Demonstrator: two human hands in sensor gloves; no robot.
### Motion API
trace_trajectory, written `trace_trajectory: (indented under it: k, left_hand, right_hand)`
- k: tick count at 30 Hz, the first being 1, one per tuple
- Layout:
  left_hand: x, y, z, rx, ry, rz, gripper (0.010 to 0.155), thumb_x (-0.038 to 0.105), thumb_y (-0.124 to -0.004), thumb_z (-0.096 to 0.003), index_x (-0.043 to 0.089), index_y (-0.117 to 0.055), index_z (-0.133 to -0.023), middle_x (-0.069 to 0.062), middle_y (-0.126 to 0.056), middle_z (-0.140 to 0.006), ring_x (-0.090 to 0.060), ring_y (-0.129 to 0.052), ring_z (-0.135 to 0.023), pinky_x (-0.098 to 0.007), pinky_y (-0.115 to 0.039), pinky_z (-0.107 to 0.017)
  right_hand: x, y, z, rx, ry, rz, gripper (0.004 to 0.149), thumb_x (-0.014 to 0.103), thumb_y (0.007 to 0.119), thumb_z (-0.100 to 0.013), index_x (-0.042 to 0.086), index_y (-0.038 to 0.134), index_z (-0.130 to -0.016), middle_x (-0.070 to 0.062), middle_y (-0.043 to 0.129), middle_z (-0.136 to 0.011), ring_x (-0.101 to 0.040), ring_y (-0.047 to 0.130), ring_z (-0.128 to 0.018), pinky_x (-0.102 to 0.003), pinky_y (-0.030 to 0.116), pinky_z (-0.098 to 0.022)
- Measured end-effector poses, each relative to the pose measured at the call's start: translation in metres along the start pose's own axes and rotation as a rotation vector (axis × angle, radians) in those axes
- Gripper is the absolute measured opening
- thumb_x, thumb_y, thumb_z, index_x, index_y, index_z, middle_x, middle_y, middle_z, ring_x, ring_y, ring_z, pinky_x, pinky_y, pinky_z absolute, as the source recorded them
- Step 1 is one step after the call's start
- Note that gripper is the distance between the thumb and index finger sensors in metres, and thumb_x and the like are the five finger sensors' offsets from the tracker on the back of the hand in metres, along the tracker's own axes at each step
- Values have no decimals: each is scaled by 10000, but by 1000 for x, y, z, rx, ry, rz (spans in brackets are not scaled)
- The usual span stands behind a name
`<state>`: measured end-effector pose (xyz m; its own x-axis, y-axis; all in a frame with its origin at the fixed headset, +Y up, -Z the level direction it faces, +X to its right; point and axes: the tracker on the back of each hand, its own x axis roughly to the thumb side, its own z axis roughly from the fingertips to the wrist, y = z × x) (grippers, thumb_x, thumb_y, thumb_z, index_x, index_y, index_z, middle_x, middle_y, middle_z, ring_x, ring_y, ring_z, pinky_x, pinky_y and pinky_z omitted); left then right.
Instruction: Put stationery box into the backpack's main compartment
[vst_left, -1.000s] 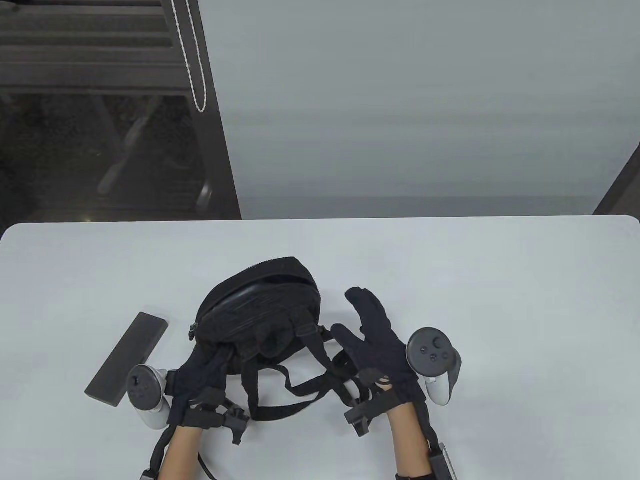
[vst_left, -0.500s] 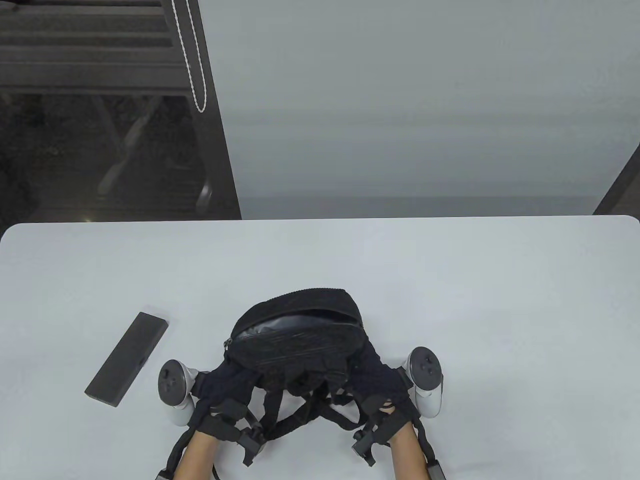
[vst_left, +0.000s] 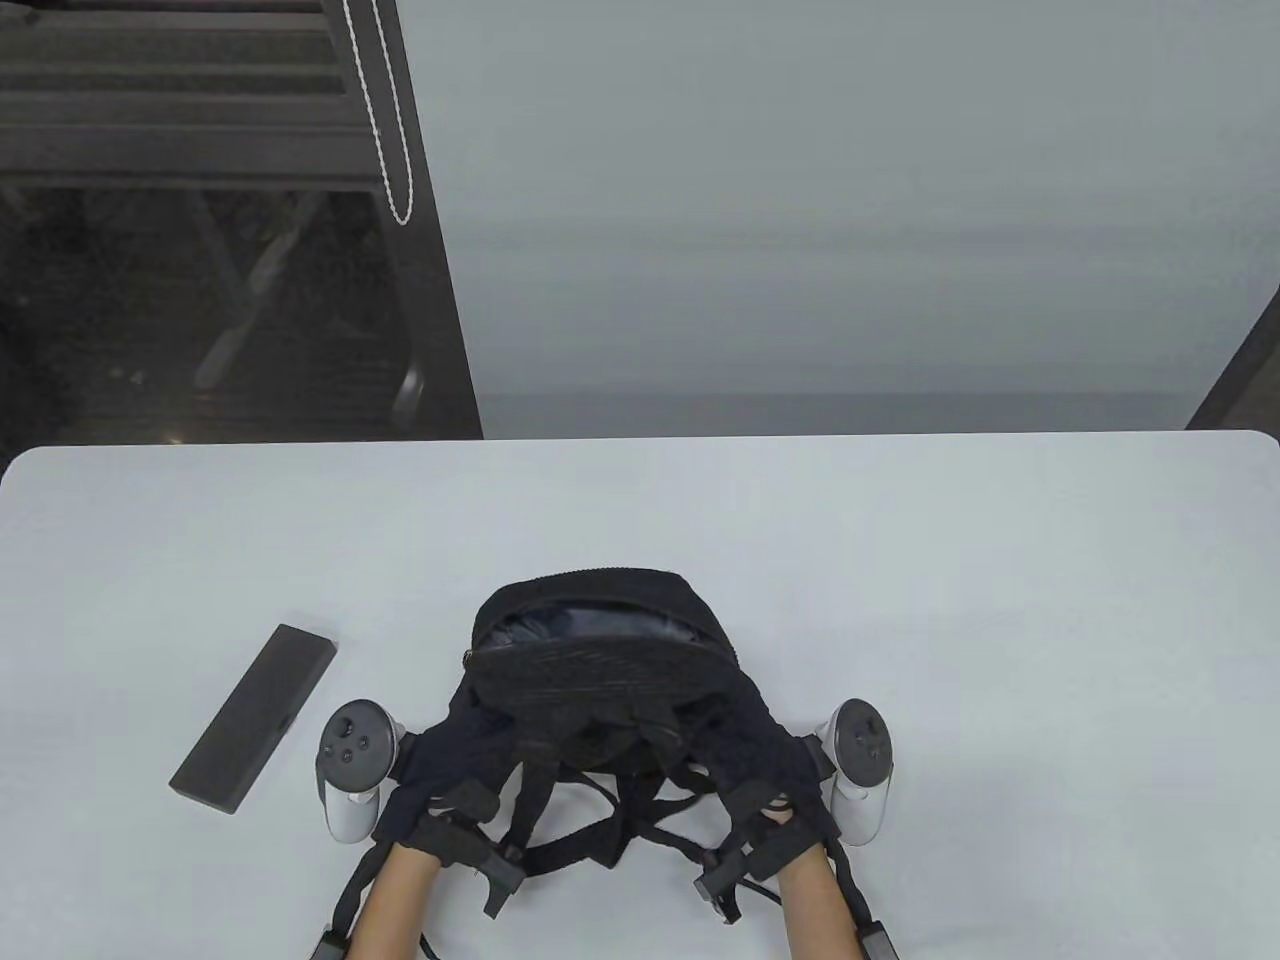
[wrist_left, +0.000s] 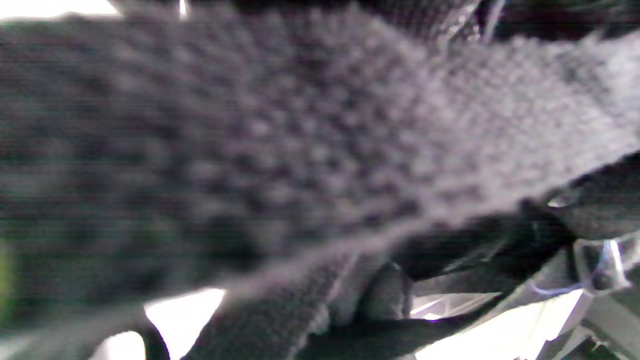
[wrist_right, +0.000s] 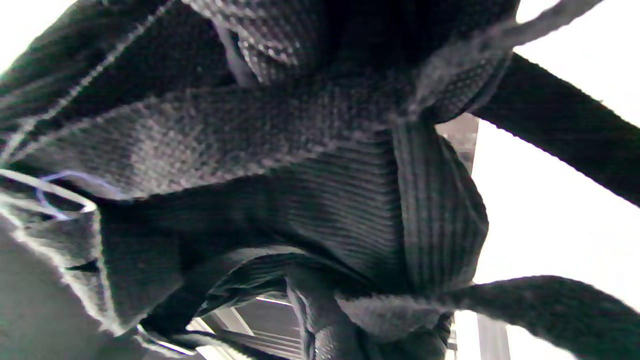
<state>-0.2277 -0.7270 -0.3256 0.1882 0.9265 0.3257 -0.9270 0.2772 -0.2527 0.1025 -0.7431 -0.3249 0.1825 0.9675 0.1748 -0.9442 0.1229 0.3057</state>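
My left hand grips the backpack on its left side, fingers tucked under the fabric and out of sight; my right hand grips the right side the same way, so I hold the bag between both palms with its straps trailing toward me across the table. My left wrist view shows only blurred dark knit close up; in my right wrist view ribbed fabric and a strap fill the frame. Compared with half a second ago, the bag's mouth gapes wider and shows more grey lining, my left hand has edged slightly right, and the bag sits a little farther from me. The box lies flat just left of my left hand, apart from it and outside the bag. I can read no brand or writing anywhere.
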Motion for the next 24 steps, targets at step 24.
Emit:
trace_trajectory:
  k: [24]
  left_hand:
    - [-43,198,80,316,772,-760,657,347,-962,-507,374,-648,-1084,-81,-512,-1164,-478,-473,-1053,-761,-341,-709]
  right_hand:
    - [15,-31,9,-124,-84,-108,494,261,872,-531,358,652,-963,-32,652,-1063,-302,894,-762,-439,837,-534]
